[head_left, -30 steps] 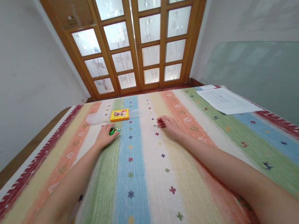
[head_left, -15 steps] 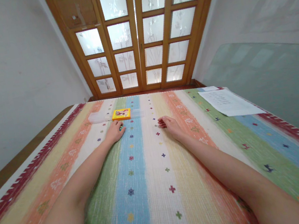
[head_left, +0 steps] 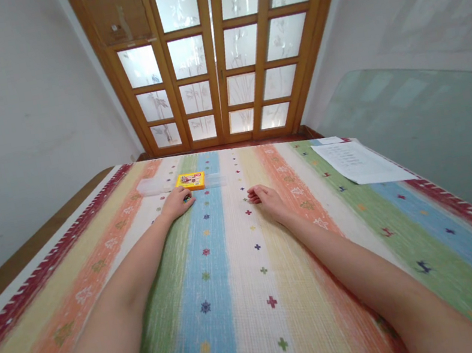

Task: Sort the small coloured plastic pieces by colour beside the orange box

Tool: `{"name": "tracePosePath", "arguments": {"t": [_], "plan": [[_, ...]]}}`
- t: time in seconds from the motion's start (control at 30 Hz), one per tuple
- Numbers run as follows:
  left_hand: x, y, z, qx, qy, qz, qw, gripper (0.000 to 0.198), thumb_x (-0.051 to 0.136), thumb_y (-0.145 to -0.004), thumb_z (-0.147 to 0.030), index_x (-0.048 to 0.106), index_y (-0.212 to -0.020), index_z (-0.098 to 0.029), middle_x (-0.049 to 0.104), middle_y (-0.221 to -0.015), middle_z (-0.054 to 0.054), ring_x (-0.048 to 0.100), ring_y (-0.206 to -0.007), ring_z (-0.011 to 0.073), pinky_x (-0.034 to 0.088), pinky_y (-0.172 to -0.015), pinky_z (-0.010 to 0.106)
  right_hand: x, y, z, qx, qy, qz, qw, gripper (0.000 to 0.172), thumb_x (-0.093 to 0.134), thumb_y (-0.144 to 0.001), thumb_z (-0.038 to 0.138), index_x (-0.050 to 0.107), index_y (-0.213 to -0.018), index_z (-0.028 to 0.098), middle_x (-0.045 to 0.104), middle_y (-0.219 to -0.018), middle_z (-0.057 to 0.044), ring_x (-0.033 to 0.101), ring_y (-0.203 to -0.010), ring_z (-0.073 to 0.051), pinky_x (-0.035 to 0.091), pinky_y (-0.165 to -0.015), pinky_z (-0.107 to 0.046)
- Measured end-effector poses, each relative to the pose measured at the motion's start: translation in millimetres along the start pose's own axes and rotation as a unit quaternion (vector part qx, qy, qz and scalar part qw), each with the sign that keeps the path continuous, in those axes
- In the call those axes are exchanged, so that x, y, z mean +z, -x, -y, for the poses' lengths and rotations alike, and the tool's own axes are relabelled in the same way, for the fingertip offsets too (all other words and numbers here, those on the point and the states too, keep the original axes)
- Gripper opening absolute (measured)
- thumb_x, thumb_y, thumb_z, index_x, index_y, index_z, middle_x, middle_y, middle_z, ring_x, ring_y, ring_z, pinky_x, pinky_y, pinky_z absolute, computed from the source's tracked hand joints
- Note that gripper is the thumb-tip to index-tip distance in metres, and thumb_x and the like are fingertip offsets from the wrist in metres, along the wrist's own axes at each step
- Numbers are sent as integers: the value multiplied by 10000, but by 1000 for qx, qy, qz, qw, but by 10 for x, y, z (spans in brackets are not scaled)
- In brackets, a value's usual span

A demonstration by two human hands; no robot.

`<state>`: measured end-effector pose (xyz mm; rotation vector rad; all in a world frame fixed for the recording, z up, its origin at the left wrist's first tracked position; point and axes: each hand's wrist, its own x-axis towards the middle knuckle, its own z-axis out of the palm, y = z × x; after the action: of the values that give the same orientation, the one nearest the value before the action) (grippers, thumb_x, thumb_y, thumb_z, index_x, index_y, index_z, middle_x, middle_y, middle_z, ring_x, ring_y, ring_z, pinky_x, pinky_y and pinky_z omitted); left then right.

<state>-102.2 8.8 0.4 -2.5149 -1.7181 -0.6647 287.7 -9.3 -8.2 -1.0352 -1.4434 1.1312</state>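
Note:
My left hand rests low over the cloth on the left, just in front of a yellow box with a printed picture. Its fingers are closed round a small greenish object, mostly covered by them and too small to make out. Across the pale middle stripe lies my right hand, fingers curled in and close together, with nothing visible in them. The yellow box sits by a clear plastic case, which shows on either side of it. No contact is clear between my left fingertips and the box.
A striped tablecloth covers the table. White printed sheets lie at the far right. Wooden doors with frosted panes stand beyond the far edge, and a pale green panel leans at the right wall.
My left hand has moved slightly away from me and to the left, towards the yellow box, with the small greenish object still in it. My right hand has hardly moved.

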Motion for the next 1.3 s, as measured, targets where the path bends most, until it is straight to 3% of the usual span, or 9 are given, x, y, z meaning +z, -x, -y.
{"name": "tracePosePath", "arguments": {"t": [0.6,0.8,0.93,1.1,1.23,1.3], "plan": [[-13,-51,66,-48,-2,-36,998,196,575,-923,-371,693,-870,-224,689,-973,111,632,-1017,305,526,-924,444,12,22,23,5,48,13,999,421,541,-897,625,704,-924,238,718,-931,-74,658,-881,-224,523,-840,-352],[-10,-26,45,-65,-17,-53,996,261,539,-967,-410,702,-894,-221,702,-999,111,634,-992,298,514,-880,432,72,16,-16,-93,228,29,969,312,508,-988,473,725,-950,252,730,-1037,-79,650,-1010,-250,477,-961,-383],[11,-30,47,-85,-8,-68,994,272,544,-970,-420,713,-892,-221,708,-1018,122,634,-994,309,510,-886,444,234,-107,-49,-121,342,45,931,309,518,-1003,370,724,-1180,223,696,-1234,-136,611,-1196,-274,429,-1079,-414],[-46,40,231,-185,16,-163,969,283,471,-1001,-386,700,-962,-224,700,-1057,113,626,-1056,298,502,-968,448,561,-409,-92,-114,443,26,889,497,544,-1019,404,583,-1478,215,591,-1464,-165,550,-1328,-313,389,-1134,-458],[-202,173,504,-292,-10,-293,910,276,463,-988,-336,680,-1083,-196,642,-1201,157,550,-1249,348,414,-1128,542,776,-605,-97,-110,475,33,873,566,560,-1022,450,531,-1545,234,543,-1519,-189,538,-1347,-351,379,-1128,-487],[-262,224,624,-356,-5,-327,875,317,476,-970,-322,646,-1194,-174,590,-1308,191,492,-1336,372,364,-1175,579,833,-651,-98,-111,485,42,866,582,574,-1016,456,524,-1554,239,560,-1496,-193,542,-1340,-357,375,-1126,-487]]}}
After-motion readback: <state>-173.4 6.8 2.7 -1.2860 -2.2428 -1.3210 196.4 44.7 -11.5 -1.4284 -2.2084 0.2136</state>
